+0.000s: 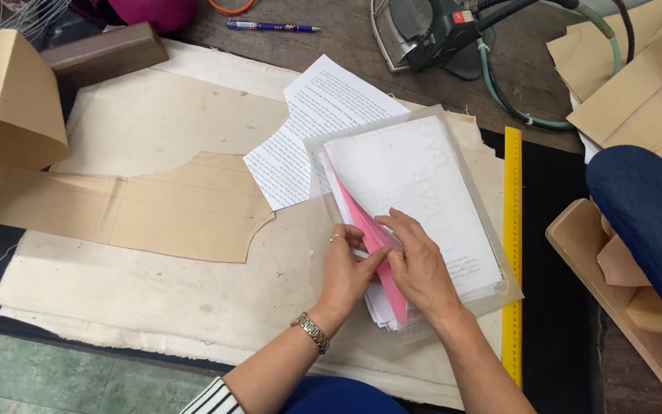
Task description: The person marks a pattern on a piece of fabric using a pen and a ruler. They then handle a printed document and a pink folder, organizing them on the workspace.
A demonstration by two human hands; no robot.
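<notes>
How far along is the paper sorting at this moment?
Done: one printed sheet already lies apart on the cloth. In hand: left hand and right hand pinch a pink sheet in the stack. Left: the stack sits inside the clear folder.

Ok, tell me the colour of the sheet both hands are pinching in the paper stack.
Pink sheet, clearest in the head view.

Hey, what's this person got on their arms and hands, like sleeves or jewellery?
Both forearms are bare. The left hand wears a ring on one finger, and a metal-link wristwatch sits on that wrist. A black-and-white striped sleeve shows further up that arm. The right hand shows no jewellery.
</notes>
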